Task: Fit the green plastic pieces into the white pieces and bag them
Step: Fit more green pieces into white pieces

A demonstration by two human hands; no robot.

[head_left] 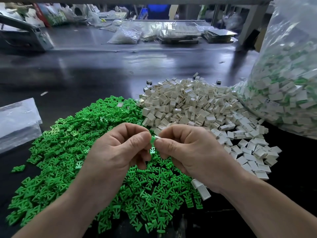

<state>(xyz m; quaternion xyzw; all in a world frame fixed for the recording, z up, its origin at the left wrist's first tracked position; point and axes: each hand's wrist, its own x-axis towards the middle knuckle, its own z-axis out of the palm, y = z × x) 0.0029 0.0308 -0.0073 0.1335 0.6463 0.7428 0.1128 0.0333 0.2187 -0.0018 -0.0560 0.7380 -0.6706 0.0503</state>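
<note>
While left hand pinches green piece, right hand pinches white piece.

The heap of green pieces was a vivid, even grass green, paler on the few that caught glare, and it lay on a glossy black table streaked with grey-white reflections. The heap of white pieces ran from off-white to cream with grey shadowed hollows, and above both heaps a single green piece of the same bright green met a single white piece. The big bag at the right was clear, mottled white and green by its contents, while the flat bag at the left was clear with a milky grey sheen.
</note>
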